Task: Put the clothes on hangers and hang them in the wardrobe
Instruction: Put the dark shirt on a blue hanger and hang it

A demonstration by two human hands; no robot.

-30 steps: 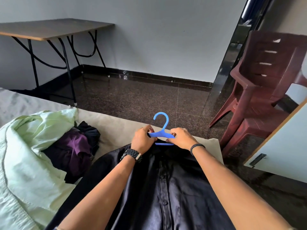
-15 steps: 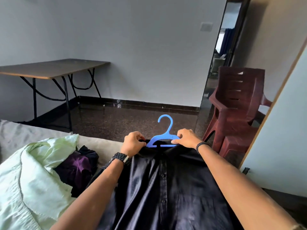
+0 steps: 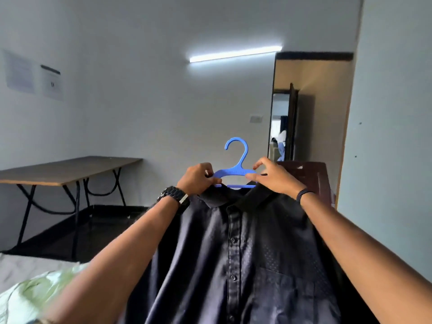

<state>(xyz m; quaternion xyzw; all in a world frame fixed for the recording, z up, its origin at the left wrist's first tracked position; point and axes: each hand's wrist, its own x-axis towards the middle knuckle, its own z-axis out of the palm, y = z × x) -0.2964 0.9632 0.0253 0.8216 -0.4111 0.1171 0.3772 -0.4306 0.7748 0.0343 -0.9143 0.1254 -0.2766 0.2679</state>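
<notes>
Head view: the left hand (image 3: 197,178) and right hand (image 3: 272,176) each pinch an end of the blue hanger (image 3: 235,170), fingers curled round it and the collar of the dark shirt (image 3: 238,253), which hangs from it, held up in front. Papers (image 3: 35,77) on the wall are too blurred to read. A table (image 3: 60,170) stands left, a tube light (image 3: 235,53) above.

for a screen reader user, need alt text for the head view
Two hands, left hand and right hand, hold up a dark navy button-up shirt on a blue plastic hanger, each pinching one shoulder. A brown folding table stands by the grey wall behind.
</notes>
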